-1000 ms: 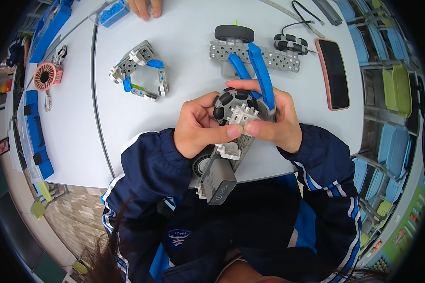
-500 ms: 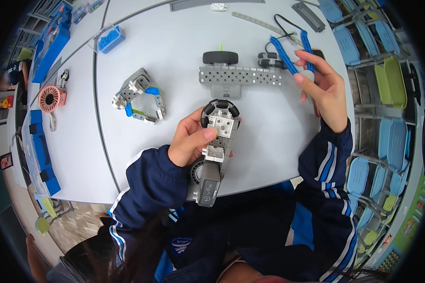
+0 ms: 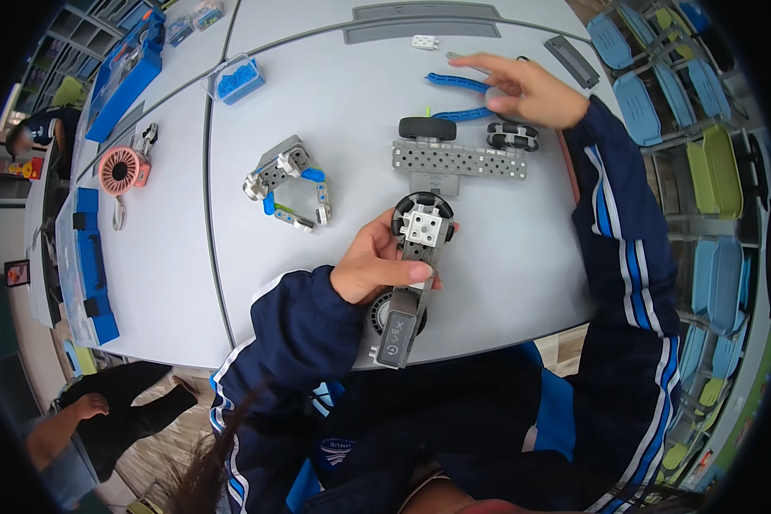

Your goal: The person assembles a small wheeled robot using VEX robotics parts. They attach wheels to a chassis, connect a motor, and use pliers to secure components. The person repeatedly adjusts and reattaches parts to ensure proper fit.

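Observation:
My left hand [image 3: 381,265] is closed around a grey building-kit assembly with a motor [image 3: 398,336] at its near end. A black roller wheel [image 3: 422,204] sits at its far end, beside a white connector block [image 3: 425,227]; another wheel [image 3: 381,313] shows at its left. Farther off, my right hand [image 3: 531,90] grips the joined end of a blue two-armed plastic piece [image 3: 458,82], its arms pointing left and its joint hidden by the fingers. My index finger is stretched out. Just nearer lies a grey perforated beam [image 3: 463,160] with a black tyre [image 3: 427,128] and a roller wheel [image 3: 512,135].
Left of my left hand stands a grey, white and blue claw-like assembly [image 3: 287,184]. A tub of blue pins [image 3: 238,81], a pink fan [image 3: 123,170] and blue cases [image 3: 90,265] lie farther left. Grey strips [image 3: 571,62] are at the back. A person's arm [image 3: 68,420] shows lower left.
My right hand has moved left and away from me, turning the blue two-armed piece so its arms point left. My left hand still holds the assembly, its thumb slightly nearer the motor.

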Motion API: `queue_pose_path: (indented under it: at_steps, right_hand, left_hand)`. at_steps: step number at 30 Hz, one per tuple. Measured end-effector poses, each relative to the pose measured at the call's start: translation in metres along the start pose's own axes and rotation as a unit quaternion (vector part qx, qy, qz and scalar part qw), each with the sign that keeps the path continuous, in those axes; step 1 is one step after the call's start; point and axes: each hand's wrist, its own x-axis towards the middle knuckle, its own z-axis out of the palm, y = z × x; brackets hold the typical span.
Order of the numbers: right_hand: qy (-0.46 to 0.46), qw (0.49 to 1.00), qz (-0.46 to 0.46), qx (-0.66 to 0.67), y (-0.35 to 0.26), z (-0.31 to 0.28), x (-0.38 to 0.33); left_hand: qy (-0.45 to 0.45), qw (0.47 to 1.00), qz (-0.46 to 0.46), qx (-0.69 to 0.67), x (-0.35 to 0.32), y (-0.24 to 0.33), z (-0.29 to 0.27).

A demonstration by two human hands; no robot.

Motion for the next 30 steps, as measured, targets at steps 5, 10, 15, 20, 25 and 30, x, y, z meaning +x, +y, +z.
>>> queue_pose_path:
  at_steps: [5, 10, 15, 20, 25, 30]
  right_hand:
    - [0.094, 0.970, 0.031, -0.220, 0.023, -0.010, 0.081]
    - [0.124, 0.951, -0.018, -0.282, 0.041, 0.016, 0.126]
    - [0.055, 0.998, 0.015, -0.032, 0.038, -0.002, 0.115]
    - [-0.006, 0.968, 0.045, 0.246, -0.092, 0.017, 0.025]
    - [-0.087, 0.906, 0.166, 0.379, -0.133, 0.042, -0.035]
    - [-0.057, 0.894, 0.168, 0.410, -0.121, 0.065, -0.046]
  left_hand:
    - [0.024, 1.000, -0.013, 0.006, 0.002, 0.000, 0.001]
    - [0.033, 0.999, -0.014, -0.006, 0.001, 0.004, 0.008]
    - [0.068, 0.997, -0.029, -0.026, 0.005, 0.002, 0.012]
    - [0.095, 0.995, -0.017, -0.030, 0.004, -0.002, 0.010]
    - [0.086, 0.996, 0.004, -0.035, 0.006, -0.006, 0.011]
    - [0.109, 0.993, 0.037, -0.016, 0.006, -0.009, 0.012]
